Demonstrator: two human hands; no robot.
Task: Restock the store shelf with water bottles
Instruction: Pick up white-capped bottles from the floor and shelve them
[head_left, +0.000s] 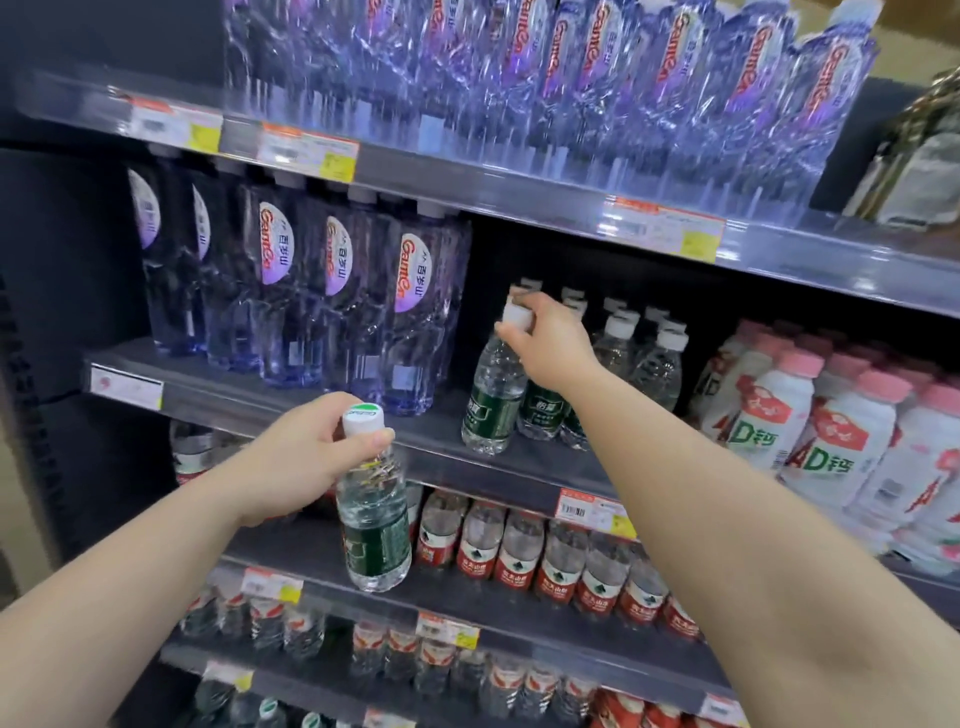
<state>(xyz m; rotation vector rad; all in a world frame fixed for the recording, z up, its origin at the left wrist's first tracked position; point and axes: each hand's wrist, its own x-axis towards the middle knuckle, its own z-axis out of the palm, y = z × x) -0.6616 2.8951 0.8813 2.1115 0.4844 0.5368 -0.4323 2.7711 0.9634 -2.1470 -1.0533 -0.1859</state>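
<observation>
Right hand (545, 343) gripping a tilted bottle's cap (518, 316) at the shelf (291, 400), frame centre; left hand (306, 457) gripping a second bottle (374, 519) lower left

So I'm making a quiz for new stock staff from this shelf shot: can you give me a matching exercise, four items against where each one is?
Items:
1. green-label bottle with green-topped cap
2. green-label bottle tilted on the shelf
3. purple-label bottles
4. pink-capped drinks

Places:
A. far right of the middle shelf
B. held by the left hand
C. left part of the middle shelf
D. gripped at the cap by the right hand

Pairs: 1-B, 2-D, 3-C, 4-A
</observation>
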